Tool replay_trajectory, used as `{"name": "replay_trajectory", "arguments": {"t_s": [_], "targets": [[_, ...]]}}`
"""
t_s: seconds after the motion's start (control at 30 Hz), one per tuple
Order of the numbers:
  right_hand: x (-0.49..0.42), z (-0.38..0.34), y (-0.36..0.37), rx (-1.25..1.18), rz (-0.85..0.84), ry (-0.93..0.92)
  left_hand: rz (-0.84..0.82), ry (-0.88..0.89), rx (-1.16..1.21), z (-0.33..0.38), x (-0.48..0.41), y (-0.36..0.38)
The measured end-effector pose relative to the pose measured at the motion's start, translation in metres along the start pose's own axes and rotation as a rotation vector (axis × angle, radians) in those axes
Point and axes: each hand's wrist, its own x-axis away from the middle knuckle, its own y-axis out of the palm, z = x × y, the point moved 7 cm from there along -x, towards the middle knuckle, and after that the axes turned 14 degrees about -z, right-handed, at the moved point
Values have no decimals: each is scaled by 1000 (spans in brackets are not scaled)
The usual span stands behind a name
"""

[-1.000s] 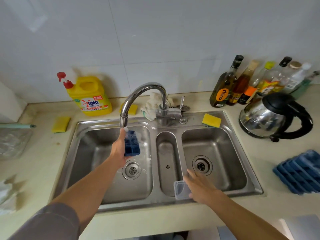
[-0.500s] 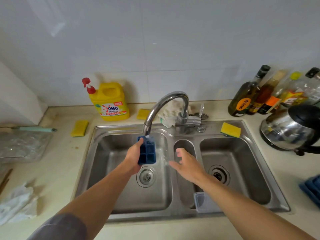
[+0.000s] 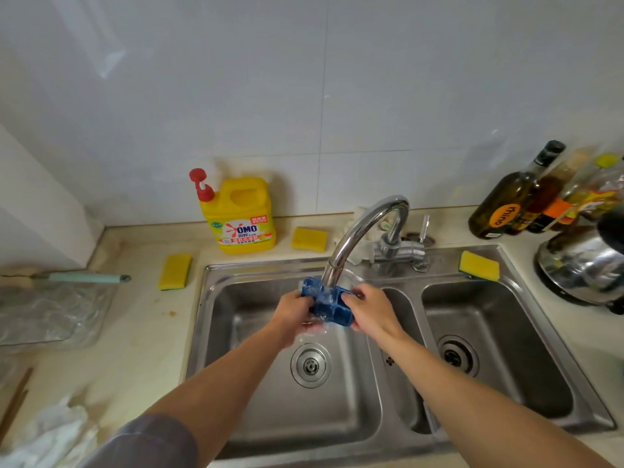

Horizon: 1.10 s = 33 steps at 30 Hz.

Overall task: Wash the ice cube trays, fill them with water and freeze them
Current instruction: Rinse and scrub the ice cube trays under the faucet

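Over the left basin of a stainless-steel double sink point(image 3: 216, 332), a person's left hand point(image 3: 292, 310) and right hand point(image 3: 369, 310) grip a small blue plastic ice cube tray point(image 3: 329, 304) under the curved chrome tap point(image 3: 364, 228); a yellow detergent jug point(image 3: 241, 214) stands on the desk behind.

A home kitchen: steel double sink point(image 3: 209, 319), dish soap point(image 3: 242, 217), kettle point(image 3: 580, 265), oil bottles point(image 3: 506, 207).

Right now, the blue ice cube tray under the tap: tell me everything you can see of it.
The blue ice cube tray is small and dark blue, with a grid of square cells, and looks like soft plastic. It is wet and held tilted just under the faucet spout, above the left basin. The left hand grips its left side and the right hand its right. Water splashes off it. The cell count is unclear.
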Motion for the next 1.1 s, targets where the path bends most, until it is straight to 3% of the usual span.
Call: {"name": "replay_trajectory", "arguments": {"t_s": [0.33,0.5,0.73,0.83,0.93,1.1], "targets": [[-18,16,15,-272,-214,98,-69,-28,-185,7,-5,-16],[-25,11,29,-10,-104,71,-104,-103,-109,0,3,-10],[-30,7,32,-256,28,48,-118,12,79,6,9,5],[-34,7,45,-358,-7,85,0,65,129,4,9,4],[-30,5,54,-286,-34,71,138,-44,188,-6,7,0],[-26,11,55,-320,-149,168,93,11,-53,14,10,-9]]}}
